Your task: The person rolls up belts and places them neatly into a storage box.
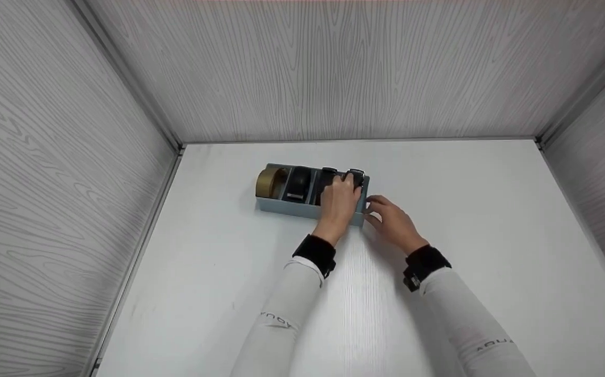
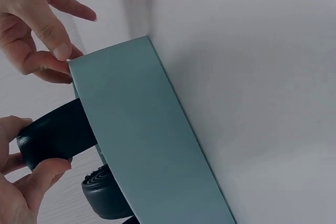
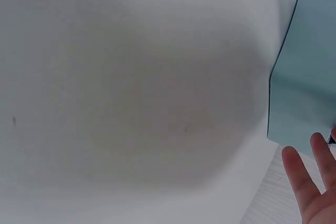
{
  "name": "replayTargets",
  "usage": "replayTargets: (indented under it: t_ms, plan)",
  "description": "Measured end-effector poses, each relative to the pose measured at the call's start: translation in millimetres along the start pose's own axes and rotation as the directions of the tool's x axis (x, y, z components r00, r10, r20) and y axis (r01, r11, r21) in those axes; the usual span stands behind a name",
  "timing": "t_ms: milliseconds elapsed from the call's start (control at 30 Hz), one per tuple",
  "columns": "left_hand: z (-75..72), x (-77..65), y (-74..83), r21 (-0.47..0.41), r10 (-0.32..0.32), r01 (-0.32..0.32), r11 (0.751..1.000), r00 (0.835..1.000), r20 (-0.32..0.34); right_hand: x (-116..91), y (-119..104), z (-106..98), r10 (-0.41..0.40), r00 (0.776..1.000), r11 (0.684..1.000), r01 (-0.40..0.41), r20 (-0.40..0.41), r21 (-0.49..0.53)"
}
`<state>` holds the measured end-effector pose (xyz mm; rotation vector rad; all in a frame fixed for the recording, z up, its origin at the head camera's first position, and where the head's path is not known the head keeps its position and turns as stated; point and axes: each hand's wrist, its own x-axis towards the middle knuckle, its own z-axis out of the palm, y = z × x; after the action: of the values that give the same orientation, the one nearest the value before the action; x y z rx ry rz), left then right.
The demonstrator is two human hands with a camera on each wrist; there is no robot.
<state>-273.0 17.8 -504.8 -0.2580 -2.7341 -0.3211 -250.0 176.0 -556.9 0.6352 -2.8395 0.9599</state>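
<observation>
A long teal divided box [image 1: 292, 208] stands on the white table, with rolled belts in its compartments. My left hand [image 1: 338, 201] reaches over the right part of the box. In the left wrist view its thumb and fingers pinch a black rolled belt [image 2: 55, 132], which stands partly above the rim. My right hand [image 1: 394, 222] is at the box's right end, its fingertips holding the upper corner of the end wall. In the right wrist view two of its fingers [image 3: 300, 174] show beside that end. A metal buckle [image 1: 356, 171] shows just past my left fingers.
Left of my hand, the box holds a tan rolled belt [image 1: 266, 181] and a black rolled belt [image 1: 299, 183]. Another dark roll [image 1: 326, 178] is partly hidden by my left hand. Grey wood-grain panels [image 1: 307, 73] enclose the table [image 1: 203, 272] at the back and sides.
</observation>
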Motion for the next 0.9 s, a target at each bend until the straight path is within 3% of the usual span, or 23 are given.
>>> replayTargets:
  t_ms: [167,333,567,633,800,900]
  plan:
    - [10.7,-3.3,0.0,-0.018,-0.013,0.013,1.000,1.000,-0.004,-3,-1,1,-0.013,1.000,1.000,0.013,0.012,-0.028]
    - [16.0,-11.3,-4.5,-0.032,0.021,-0.020,0.999,0.999,0.031,-4,-3,-1,-0.003,1.000,0.999,0.004,0.024,-0.043]
    - [10.4,-29.2,-16.5,-0.101,0.102,-0.085,0.991,0.978,0.182,-7,-4,-3,-0.020,0.999,0.989,0.023,0.025,-0.148]
    - [9.6,-39.7,-20.3,-0.089,0.117,-0.101,0.991,0.973,0.197,-9,-4,-3,-0.059,0.998,0.976,0.063,0.025,-0.210]
    - [7.5,-64.6,-29.6,0.000,0.155,-0.157,0.988,0.977,0.144,-11,-3,-6,-0.149,0.989,0.927,0.142,0.009,-0.346]
    - [7.8,-72.9,-36.1,0.054,0.134,-0.147,0.988,0.972,0.194,-10,1,-9,-0.144,0.990,0.907,0.132,0.001,-0.401]
